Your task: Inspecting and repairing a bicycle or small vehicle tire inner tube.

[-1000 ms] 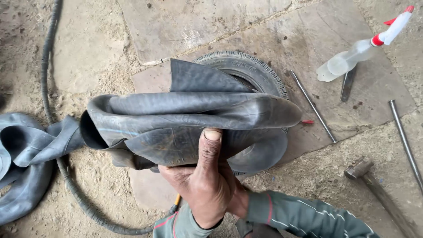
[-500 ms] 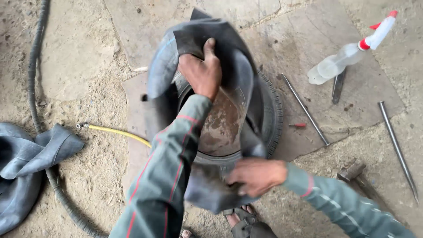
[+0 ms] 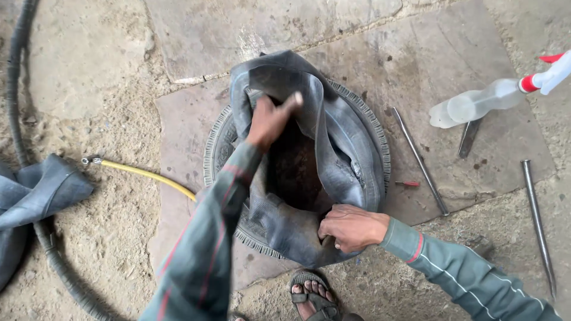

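A small black tyre [image 3: 372,128] lies flat on a stone slab. A limp dark rubber inner tube [image 3: 339,160] is draped over it and partly tucked inside. My left hand [image 3: 270,119] reaches over the far side and presses on the tube's upper fold; its fingers are blurred. My right hand [image 3: 351,229] grips the tube's near edge at the tyre's front rim. Both sleeves are grey-green with red stripes.
A second inner tube [image 3: 35,196] and a black hose [image 3: 15,89] lie left, with a yellow air hose [image 3: 146,175] beside the tyre. Right of the tyre lie metal tyre levers [image 3: 419,160] [image 3: 538,226], a spray bottle [image 3: 482,104] and a small red tool [image 3: 407,183]. A sandalled foot [image 3: 309,297] stands near.
The tube, held up in front of me a second ago, now lies over the tyre. My left hand slid along its far fold; my right hand stays gripping the near edge.
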